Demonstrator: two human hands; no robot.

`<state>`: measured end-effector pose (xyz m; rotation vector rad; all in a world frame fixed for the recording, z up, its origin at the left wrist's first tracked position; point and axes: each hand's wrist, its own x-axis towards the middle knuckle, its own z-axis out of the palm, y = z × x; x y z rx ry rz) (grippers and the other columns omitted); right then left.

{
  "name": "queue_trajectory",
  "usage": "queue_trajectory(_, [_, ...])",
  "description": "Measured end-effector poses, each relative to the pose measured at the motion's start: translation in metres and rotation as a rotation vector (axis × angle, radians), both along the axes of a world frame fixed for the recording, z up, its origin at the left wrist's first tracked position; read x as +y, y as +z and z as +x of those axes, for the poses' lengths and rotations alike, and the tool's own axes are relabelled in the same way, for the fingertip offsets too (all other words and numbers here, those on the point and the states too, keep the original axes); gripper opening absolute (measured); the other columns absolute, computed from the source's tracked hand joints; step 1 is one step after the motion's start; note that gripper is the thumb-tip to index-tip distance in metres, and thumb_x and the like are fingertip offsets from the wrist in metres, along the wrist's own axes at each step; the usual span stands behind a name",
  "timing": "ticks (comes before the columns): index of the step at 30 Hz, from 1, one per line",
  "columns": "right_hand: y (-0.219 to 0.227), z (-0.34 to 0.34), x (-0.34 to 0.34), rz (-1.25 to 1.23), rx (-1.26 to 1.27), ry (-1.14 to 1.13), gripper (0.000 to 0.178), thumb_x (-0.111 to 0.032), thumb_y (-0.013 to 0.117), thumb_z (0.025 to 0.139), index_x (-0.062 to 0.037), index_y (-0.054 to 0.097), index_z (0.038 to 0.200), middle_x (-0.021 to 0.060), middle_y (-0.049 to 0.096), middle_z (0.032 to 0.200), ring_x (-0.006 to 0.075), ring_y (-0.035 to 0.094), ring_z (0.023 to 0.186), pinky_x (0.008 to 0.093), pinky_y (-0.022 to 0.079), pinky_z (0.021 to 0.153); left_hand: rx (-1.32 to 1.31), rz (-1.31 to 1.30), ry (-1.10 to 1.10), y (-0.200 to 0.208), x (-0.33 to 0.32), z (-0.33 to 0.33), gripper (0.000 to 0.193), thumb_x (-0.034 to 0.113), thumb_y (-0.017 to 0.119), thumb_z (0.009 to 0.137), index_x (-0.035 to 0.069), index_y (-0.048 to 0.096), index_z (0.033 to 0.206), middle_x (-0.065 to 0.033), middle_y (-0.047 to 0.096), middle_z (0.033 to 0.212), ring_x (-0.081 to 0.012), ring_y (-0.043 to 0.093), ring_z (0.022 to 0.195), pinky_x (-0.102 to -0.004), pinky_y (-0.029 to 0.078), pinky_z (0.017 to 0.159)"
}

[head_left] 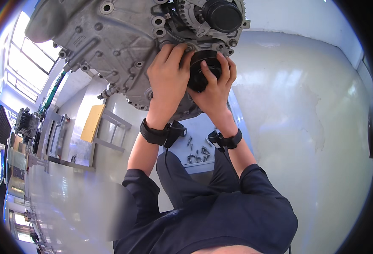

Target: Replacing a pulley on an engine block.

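Observation:
A large grey cast-metal engine fills the top of the view. At its lower right sits a round black pulley, below another black pulley on the alternator. My right hand is closed round the lower pulley's right side, thumb and fingers bent across its front face. My left hand is at that pulley's left edge, fingers curled against it and the engine casing. The left thumb and some fingertips are hidden. A black strap with a small box is on each wrist.
Below the engine, a pale tray above my knees carries several loose bolts. Left of it stand a metal frame with a yellow board and a workbench. Another engine is farther left. Glossy floor extends on the right.

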<state>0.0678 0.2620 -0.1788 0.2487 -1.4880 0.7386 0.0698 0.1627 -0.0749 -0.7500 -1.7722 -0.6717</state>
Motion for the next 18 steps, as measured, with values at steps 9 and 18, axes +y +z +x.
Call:
queue_trajectory(9, [0.008,-0.002,0.010,0.003,-0.021,-0.061,0.082,-0.015,0.085,0.052,-0.0226,0.057,0.129,0.0167,0.038,0.146,0.0471,0.033,0.131,0.0573,0.036,0.105,0.125,-0.161,-0.032,0.011,0.000,-0.006,0.014,0.004,0.076,0.078,0.004,0.072,0.092,-0.0073,0.067,0.085,-0.0288,0.066,0.071,-0.0338,0.052,0.063])
queue_trajectory(18, [0.003,0.014,-0.002,0.095,-0.036,-0.081,0.087,-0.016,0.085,0.060,-0.0211,0.044,0.137,0.0211,0.033,0.145,0.0494,0.032,0.130,0.0618,0.036,0.103,0.010,0.062,-0.202,-0.017,-0.038,0.073,0.016,0.002,0.080,0.074,0.001,0.071,0.088,-0.0081,0.065,0.081,-0.0196,0.066,0.059,-0.0299,0.052,0.052])
